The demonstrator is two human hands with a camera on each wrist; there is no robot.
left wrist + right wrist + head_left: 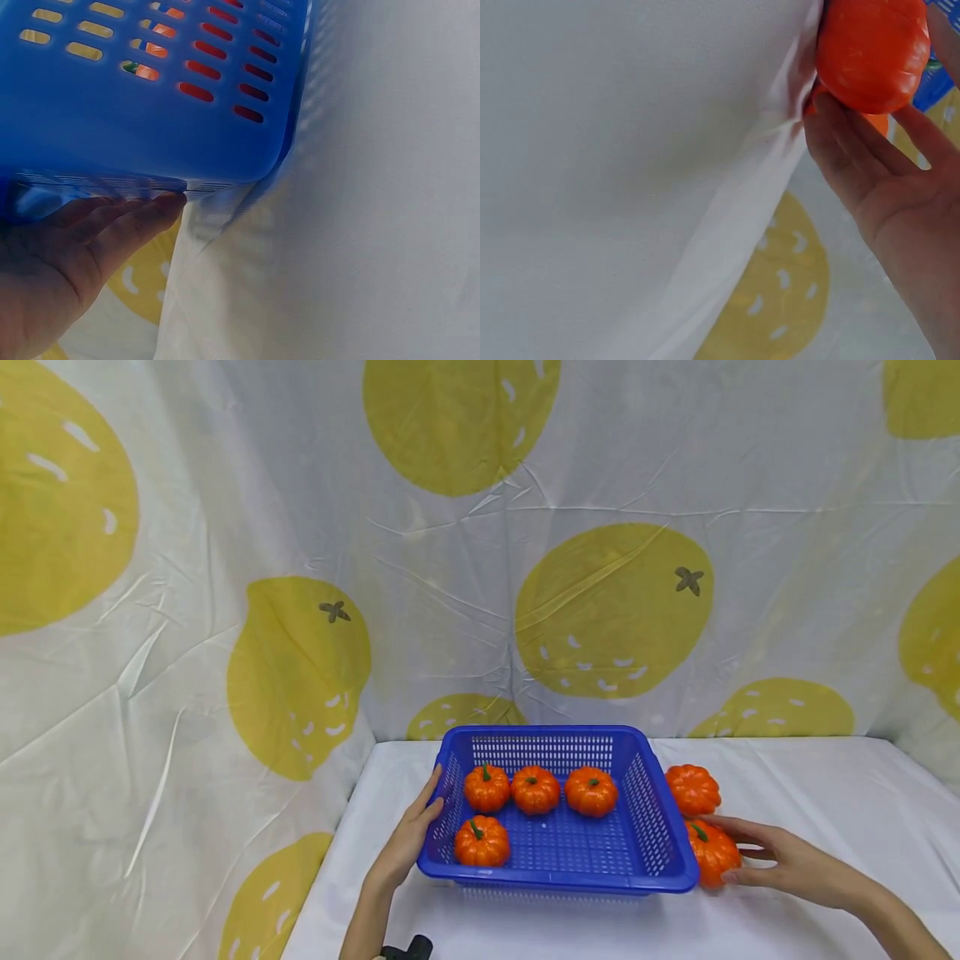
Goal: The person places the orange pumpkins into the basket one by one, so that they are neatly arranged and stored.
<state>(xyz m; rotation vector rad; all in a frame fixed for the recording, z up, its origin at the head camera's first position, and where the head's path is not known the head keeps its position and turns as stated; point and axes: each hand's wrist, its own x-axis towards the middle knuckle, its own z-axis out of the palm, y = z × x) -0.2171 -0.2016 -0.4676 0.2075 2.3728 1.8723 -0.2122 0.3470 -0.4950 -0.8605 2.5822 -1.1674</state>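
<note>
A blue plastic basket with slotted walls sits on the white cloth, with several small orange pumpkins inside. My left hand rests against the basket's left side, its fingers fairly straight along the wall; in the left wrist view the fingertips touch the basket near a corner. To the right of the basket, my right hand holds a pumpkin with a green stem between thumb and fingers. In the right wrist view, the fingers lie along one side of that pumpkin and the thumb along the other.
Another orange pumpkin lies just behind the held one, outside the basket and close to its right wall. White cloth covers the table. A curtain with yellow lemon prints hangs behind and on the left.
</note>
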